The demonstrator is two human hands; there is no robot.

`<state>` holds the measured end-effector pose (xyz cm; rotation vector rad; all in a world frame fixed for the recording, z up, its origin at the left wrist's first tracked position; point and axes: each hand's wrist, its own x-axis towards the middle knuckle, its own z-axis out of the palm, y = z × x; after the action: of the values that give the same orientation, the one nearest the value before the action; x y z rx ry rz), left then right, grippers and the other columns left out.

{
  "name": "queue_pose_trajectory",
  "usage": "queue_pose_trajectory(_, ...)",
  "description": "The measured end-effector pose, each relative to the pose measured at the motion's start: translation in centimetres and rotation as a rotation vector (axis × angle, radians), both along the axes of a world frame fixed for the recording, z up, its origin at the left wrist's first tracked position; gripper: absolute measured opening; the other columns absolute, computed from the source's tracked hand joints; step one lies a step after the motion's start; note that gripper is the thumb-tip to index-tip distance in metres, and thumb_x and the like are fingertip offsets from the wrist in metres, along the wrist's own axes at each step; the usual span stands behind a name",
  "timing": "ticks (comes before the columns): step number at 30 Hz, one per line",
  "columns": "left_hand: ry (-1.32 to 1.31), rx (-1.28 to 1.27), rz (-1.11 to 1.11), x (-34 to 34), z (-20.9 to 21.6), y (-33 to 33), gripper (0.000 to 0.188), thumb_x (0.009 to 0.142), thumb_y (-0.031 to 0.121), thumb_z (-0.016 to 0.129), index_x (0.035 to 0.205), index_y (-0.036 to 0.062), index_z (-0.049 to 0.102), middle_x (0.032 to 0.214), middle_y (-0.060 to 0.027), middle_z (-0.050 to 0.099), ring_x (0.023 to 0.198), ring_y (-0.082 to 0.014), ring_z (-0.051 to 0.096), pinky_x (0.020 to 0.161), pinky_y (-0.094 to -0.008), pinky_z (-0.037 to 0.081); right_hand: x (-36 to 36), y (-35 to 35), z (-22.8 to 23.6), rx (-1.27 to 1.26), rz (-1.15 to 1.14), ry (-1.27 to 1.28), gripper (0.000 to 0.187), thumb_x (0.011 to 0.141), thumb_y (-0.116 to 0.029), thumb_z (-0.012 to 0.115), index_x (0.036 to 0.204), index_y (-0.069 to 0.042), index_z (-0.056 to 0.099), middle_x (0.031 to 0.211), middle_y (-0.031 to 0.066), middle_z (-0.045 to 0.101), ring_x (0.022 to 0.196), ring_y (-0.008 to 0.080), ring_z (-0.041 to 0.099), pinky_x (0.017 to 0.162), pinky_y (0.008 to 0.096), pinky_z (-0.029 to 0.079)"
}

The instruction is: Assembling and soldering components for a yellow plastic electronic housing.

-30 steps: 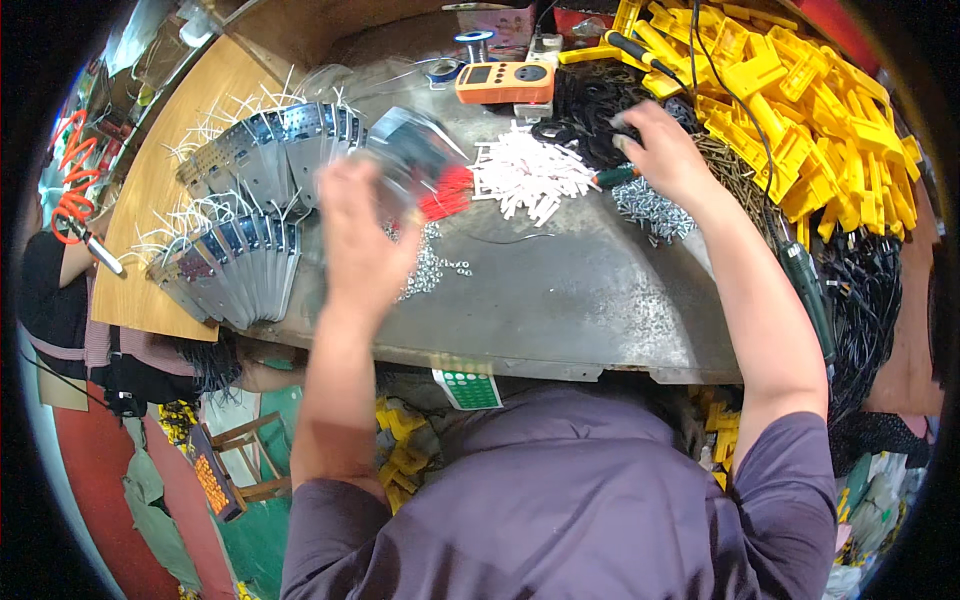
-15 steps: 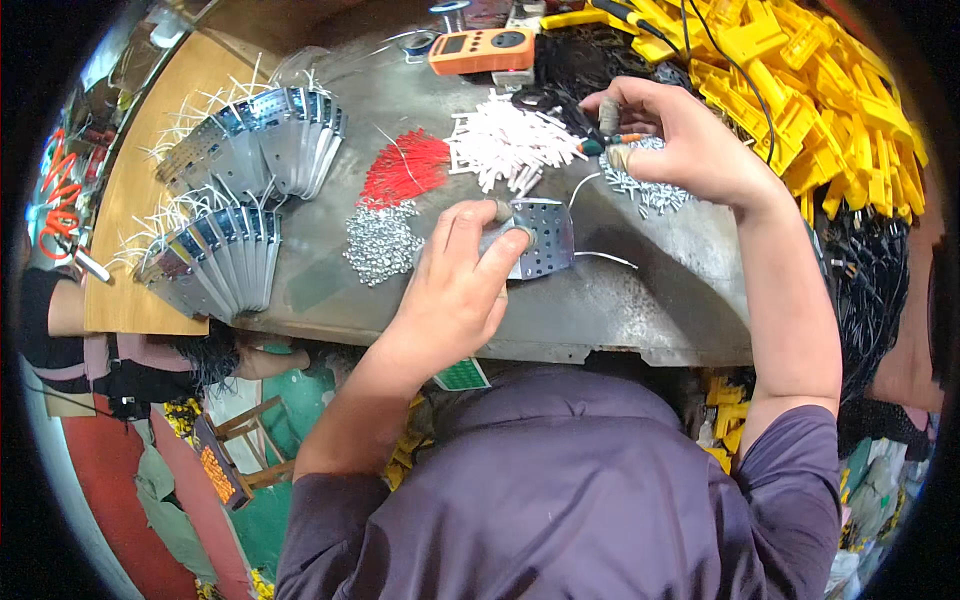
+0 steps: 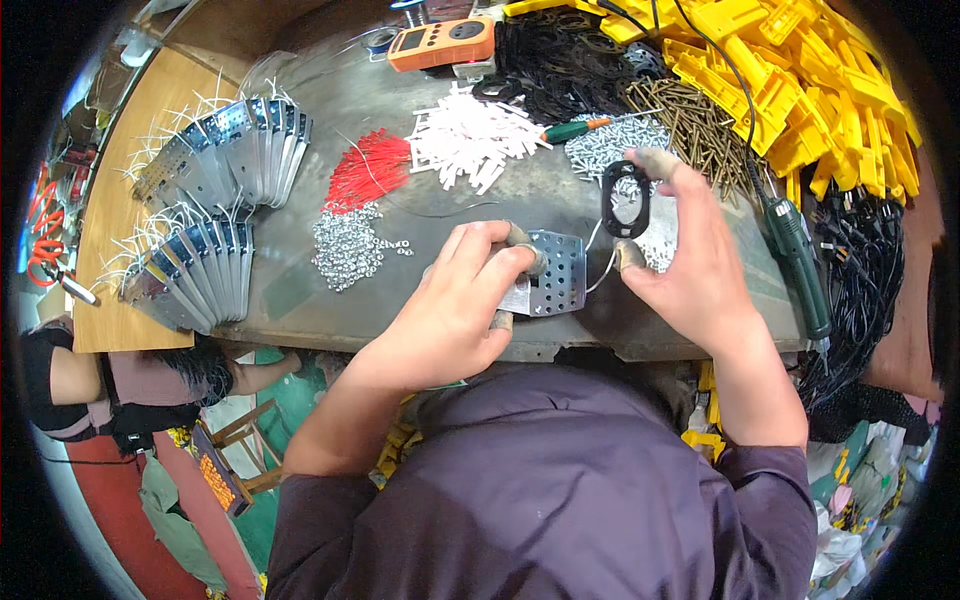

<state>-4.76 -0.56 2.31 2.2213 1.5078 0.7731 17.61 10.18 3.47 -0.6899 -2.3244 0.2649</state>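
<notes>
My left hand [image 3: 450, 305] is closed on a bent metal plate [image 3: 562, 272] pierced with rows of round holes, held low over the metal tabletop near its front edge. A white wire [image 3: 612, 262] comes out from the plate's right side. To the right of it, my right hand [image 3: 700, 265] pinches a flat black oval ring [image 3: 607, 205] upright between thumb and forefinger, apart from the plate. Worn, pale coverings wrap several fingertips. Behind the ring lie a pile of small silver screws [image 3: 600, 150] and a screwdriver [image 3: 575, 130] with a green and orange handle.
White tubes [image 3: 470, 140], red pieces [image 3: 368, 170] and silver nuts [image 3: 345, 245] lie in piles. Metal plates with wires [image 3: 205, 270] fan out left. Yellow parts [image 3: 800, 90], long brass screws [image 3: 705, 125] and a corded green tool [image 3: 797, 265] are right; an orange meter [image 3: 440, 45] stands behind.
My right hand has come back from the far piles toward me and now holds the black oval ring. The perforated plate, still in my left hand, has tilted. The view has shifted slightly.
</notes>
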Motion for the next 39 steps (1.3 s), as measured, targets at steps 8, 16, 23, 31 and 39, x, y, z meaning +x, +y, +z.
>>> queue_pose_trajectory(8,-0.068,-0.016,0.113,-0.4,-0.6,0.3,0.059,0.058,-0.005,0.065,0.114,0.0022,0.046,0.116,-0.0214,0.042,0.107,-0.0402,0.045,0.091,-0.0436,0.04,2.0,0.1,-2.1,-0.696,0.14,0.093,0.078,0.07,-0.005,0.066,0.136,0.0,0.025,0.124,0.016,0.055,0.108,0.0259,0.053,0.096,0.0354,0.04)
queue_pose_trajectory(16,-0.045,-0.014,0.011,-0.8,-1.4,0.4,0.06,0.06,-0.003,0.067,0.115,0.0009,0.043,0.12,-0.0207,0.041,0.104,-0.0366,0.048,0.087,-0.0371,0.044,1.6,-0.4,-3.4,-0.391,0.021,0.075,0.077,0.066,-0.007,0.071,0.132,-0.001,0.033,0.123,0.0156,0.054,0.111,0.0277,0.053,0.096,0.0361,0.041)
queue_pose_trajectory(23,-0.05,-0.051,-0.075,-0.6,-1.1,0.2,0.058,0.059,-0.005,0.065,0.113,0.0017,0.046,0.118,-0.0206,0.042,0.106,-0.0386,0.047,0.089,-0.0405,0.043,1.1,-1.4,-4.0,-0.668,0.014,0.187,0.073,0.066,-0.008,0.073,0.131,-0.002,0.038,0.121,0.0173,0.053,0.113,0.0308,0.053,0.098,0.0375,0.04)
queue_pose_trajectory(31,-0.017,-0.057,-0.065,0.0,-1.9,1.0,0.069,0.063,0.005,0.071,0.123,-0.0004,0.04,0.128,-0.0234,0.039,0.113,-0.0401,0.047,0.094,-0.0403,0.043,1.3,-1.0,-4.6,-0.846,0.217,0.043,0.065,0.07,-0.008,0.07,0.129,-0.001,0.043,0.122,0.0147,0.053,0.109,0.0276,0.057,0.096,0.035,0.044)
queue_pose_trajectory(39,-0.047,-0.005,-0.007,4.3,-2.8,3.2,0.089,0.062,0.025,0.082,0.132,-0.0031,0.034,0.119,-0.0236,0.052,0.112,-0.0404,0.05,0.096,-0.0449,0.04,1.7,-0.9,-4.6,-1.065,0.167,0.267,0.026,0.084,0.0,0.059,0.11,0.005,0.058,0.095,0.0034,0.059,0.088,0.0117,0.058,0.078,0.0273,0.048)
